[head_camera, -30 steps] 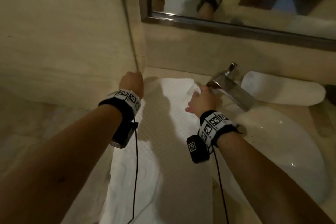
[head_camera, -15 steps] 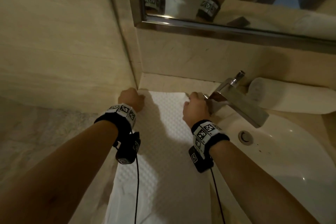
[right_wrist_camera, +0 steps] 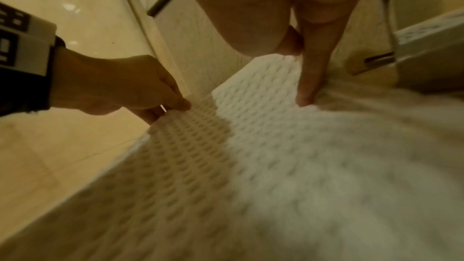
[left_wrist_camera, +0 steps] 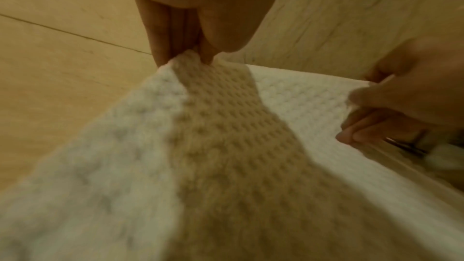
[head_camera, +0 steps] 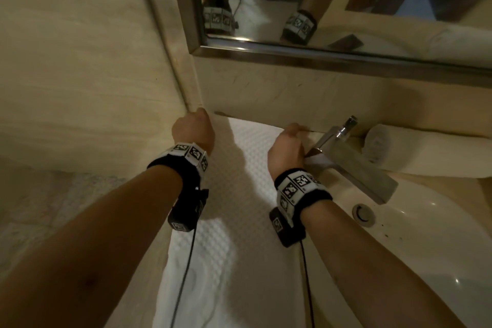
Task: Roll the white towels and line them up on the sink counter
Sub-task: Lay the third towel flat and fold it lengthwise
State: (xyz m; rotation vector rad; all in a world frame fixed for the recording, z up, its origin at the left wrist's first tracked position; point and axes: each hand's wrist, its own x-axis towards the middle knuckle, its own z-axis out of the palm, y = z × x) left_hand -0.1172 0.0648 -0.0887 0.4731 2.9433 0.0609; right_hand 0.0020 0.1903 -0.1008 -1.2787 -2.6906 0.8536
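Between the hands lies a white towel (head_camera: 247, 168) with a raised waffle-dot pattern. To the right of the right hand (head_camera: 286, 148), a plain white rolled towel (head_camera: 415, 152) sits behind a silver-grey faucet (head_camera: 356, 165). The worktop (head_camera: 266, 117) is beige marble; both wristbands (head_camera: 298, 186) are black with black-and-white square markers.

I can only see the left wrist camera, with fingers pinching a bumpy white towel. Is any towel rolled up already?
Observer: Yes. One rolled white towel lies by the back wall, behind the boxy silver metal faucet.
Operator: What's next to my bumpy towel?
Observer: The flat white waffle-weave towel lies just left of a white oval sink basin.
Operator: Is anything up above it?
Observer: A metal-framed wall mirror hangs above, reflecting both wristbands.
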